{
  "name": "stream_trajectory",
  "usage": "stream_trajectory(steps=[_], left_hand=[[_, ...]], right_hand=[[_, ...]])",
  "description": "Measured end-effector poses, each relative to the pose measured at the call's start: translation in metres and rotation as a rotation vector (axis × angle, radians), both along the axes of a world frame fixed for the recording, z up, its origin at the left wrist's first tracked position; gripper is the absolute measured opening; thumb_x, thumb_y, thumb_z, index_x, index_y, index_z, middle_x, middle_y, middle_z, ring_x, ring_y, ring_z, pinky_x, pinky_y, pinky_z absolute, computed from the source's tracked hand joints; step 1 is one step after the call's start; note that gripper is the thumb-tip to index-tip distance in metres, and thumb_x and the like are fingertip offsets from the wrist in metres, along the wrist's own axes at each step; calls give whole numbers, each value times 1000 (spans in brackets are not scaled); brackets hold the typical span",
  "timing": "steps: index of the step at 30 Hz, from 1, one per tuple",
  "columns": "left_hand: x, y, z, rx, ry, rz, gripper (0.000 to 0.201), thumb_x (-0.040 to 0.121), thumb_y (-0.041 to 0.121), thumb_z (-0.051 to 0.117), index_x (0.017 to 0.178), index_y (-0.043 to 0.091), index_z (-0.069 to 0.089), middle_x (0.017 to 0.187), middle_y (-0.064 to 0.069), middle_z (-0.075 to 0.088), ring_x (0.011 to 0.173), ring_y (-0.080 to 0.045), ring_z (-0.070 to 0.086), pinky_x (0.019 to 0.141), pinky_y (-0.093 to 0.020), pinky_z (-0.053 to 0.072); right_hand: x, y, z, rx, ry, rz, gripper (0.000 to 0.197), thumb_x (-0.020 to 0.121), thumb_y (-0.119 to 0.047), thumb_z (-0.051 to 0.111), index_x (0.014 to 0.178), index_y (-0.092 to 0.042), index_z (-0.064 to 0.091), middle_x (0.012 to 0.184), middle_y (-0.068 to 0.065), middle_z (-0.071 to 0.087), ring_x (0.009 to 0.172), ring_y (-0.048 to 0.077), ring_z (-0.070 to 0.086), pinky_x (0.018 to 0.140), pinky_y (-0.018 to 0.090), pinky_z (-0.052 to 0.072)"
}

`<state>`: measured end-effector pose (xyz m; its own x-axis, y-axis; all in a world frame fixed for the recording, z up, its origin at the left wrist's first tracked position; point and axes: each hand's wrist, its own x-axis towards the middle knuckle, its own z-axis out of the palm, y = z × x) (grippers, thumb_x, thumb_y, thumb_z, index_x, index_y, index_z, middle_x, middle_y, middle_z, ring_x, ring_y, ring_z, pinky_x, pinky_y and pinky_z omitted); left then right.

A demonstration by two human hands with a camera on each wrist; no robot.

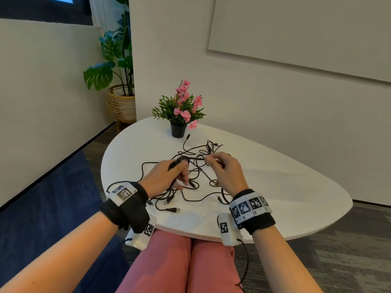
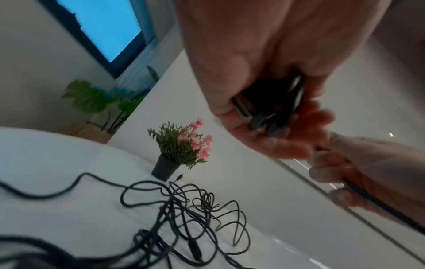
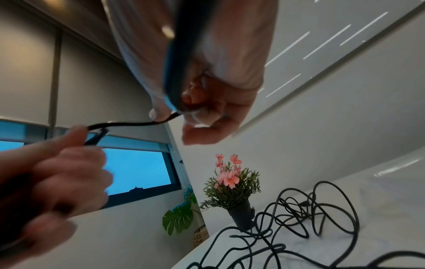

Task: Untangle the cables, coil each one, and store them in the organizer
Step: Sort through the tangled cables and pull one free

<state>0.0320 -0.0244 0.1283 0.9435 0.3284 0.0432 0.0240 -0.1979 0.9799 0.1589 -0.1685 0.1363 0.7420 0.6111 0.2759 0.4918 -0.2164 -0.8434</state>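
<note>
Two hands work above the white rounded counter (image 1: 275, 187), and between them runs a short taut span of thin black cable (image 1: 193, 158).

Left: the left hand (image 1: 167, 176) has its fingers curled round a small bundle of black loops; the left wrist view shows several turns and a plug body packed in the palm. Grip: closed on the gathered coil.

Centre: the tangle of thin black cables (image 1: 190, 187) lies loose on the counter beneath both hands, with several plug ends free at its near edge. The strand in hand trails down into this heap. A small black pot of pink artificial flowers (image 1: 181, 111) stands just beyond the heap.

Right: the right hand (image 1: 224, 172) pinches the same strand between thumb and fingertips. Grip: narrow, holding the cable.

No organizer is visible in any view.

Assessment: the step in hand appears to be coiling one cable while drawing it out of the heap. Recommended practice: feed the strand in short lengths from the right pinch, lay each turn the same size as those in the left palm, and stop to lift crossings apart if the heap begins to drag. Pulling hard would likely tighten knots and could shift the flower pot.
</note>
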Motion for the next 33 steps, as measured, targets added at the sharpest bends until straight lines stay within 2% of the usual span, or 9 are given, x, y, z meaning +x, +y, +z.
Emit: stream_trajectory(steps=[3, 7, 10, 14, 19, 23, 26, 31, 33], left_hand=[[8, -1, -3, -420, -130, 81, 33, 99, 30, 38, 103, 3, 55, 119, -3, 65, 106, -19, 65, 88, -36, 55], [15, -10, -5, -619, -258, 188, 34, 101, 29, 32, 101, 6, 57, 123, -10, 63, 112, -19, 62, 96, -35, 49], [16, -14, -3, -641, -317, 244, 42, 102, 33, 27, 103, 7, 60, 109, -11, 70, 107, -18, 65, 94, -34, 47], [14, 0, 7, -735, -382, 492, 30, 101, 33, 34, 84, 14, 51, 63, 1, 62, 58, -12, 63, 71, -39, 58], [9, 26, 7, -342, -222, 600, 23, 97, 40, 41, 102, 18, 46, 69, -1, 51, 45, -7, 37, 42, -23, 35], [19, 27, -4, 472, 15, 496, 33, 99, 39, 33, 112, 19, 56, 76, -1, 65, 65, -14, 56, 66, -32, 44], [23, 13, -4, 1015, 194, 231, 36, 102, 29, 29, 120, 18, 58, 93, -8, 68, 85, -26, 63, 78, -38, 48], [18, 7, -14, 607, 138, -21, 60, 81, 69, 47, 76, 12, 67, 61, 1, 65, 54, -6, 54, 59, -20, 40], [17, 10, -18, 602, 172, -46, 50, 77, 57, 64, 73, 7, 62, 60, 0, 57, 53, -10, 49, 58, -25, 40]], right_hand=[[-11, 7, -11, -162, -290, 39, 28, 99, -31, 41, 96, -11, 60, 77, 1, 57, 69, 16, 51, 62, 29, 41], [-29, 17, -30, -300, -345, 100, 26, 101, -28, 31, 105, -12, 51, 84, 5, 59, 75, 25, 54, 66, 35, 42], [-39, 18, -38, -424, -332, 132, 31, 101, -34, 27, 124, -19, 43, 93, 15, 66, 83, 36, 60, 70, 41, 48], [-39, 8, -31, -606, -388, 213, 46, 96, -53, 30, 98, -19, 60, 83, 3, 66, 80, 25, 59, 62, 33, 40], [-21, -9, -5, -283, -128, 282, 25, 92, -35, 55, 90, -14, 68, 61, -12, 51, 54, 0, 44, 58, 20, 35], [-10, -3, 12, -245, -336, 245, 21, 97, -16, 47, 104, -15, 66, 90, -3, 58, 86, 10, 50, 79, 25, 39], [-6, 9, 10, -280, -503, 211, 21, 96, -16, 48, 105, -15, 67, 87, 6, 53, 85, 14, 40, 71, 19, 31], [-1, 10, 1, -201, -465, 159, 20, 94, -20, 52, 104, -18, 69, 83, 3, 48, 83, 12, 39, 67, 15, 27], [-4, 10, -3, -158, -403, 141, 20, 93, -25, 54, 107, -20, 68, 86, 2, 54, 83, 11, 44, 70, 12, 32]])
